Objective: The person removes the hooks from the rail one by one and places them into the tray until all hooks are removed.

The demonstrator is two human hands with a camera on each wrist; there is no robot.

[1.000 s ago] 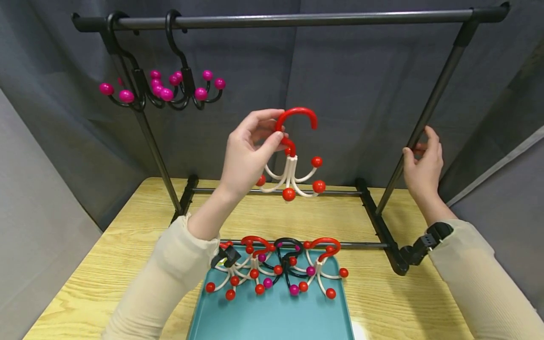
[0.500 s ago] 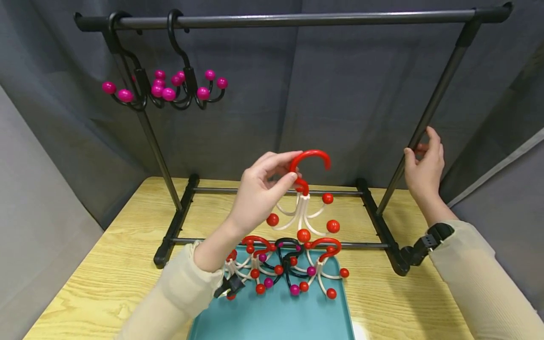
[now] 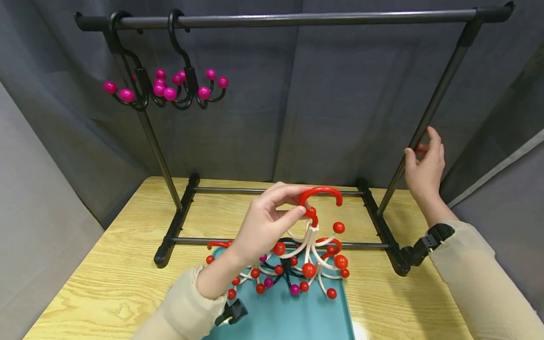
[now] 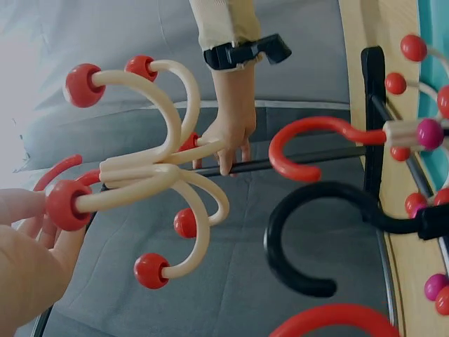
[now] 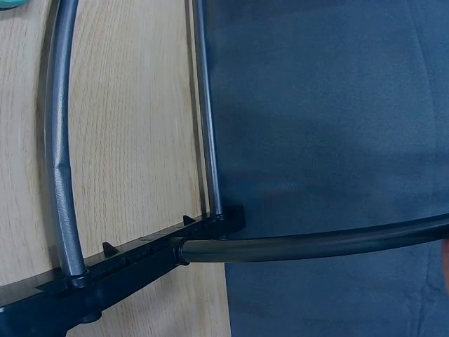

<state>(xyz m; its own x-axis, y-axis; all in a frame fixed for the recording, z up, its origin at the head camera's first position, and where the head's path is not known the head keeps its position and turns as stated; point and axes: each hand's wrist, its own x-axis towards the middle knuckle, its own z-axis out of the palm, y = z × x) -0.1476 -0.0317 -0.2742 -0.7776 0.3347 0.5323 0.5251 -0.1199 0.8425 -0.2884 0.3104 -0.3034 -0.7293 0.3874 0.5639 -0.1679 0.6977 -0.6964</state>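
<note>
My left hand point(image 3: 267, 224) pinches the red hook of a white hanger point(image 3: 325, 190) between thumb and fingers. Curved white prongs with red ball tips spread from its base, and the hanger is upright above the tray point(image 3: 297, 321). In the left wrist view the same hanger point(image 4: 140, 168) reaches out from the fingers at the left edge. My right hand point(image 3: 425, 172) holds the right upright post point(image 3: 442, 89) of a dark metal rack, thumb on one side and fingers on the other. Only a sliver of that hand shows in the right wrist view.
Two black hangers with magenta balls, one a black hanger point(image 3: 190, 80), hang at the left of the top bar point(image 3: 297, 20). More hangers, including a white one point(image 3: 320, 278) and a black one point(image 3: 286, 270), lie at the tray's far end. The rack's lower bar point(image 3: 365, 245) crosses behind them.
My left hand has come down and a little to the right with the white hanger, from the height of the middle of the rack to just over the tray. My right hand stays on the post.
</note>
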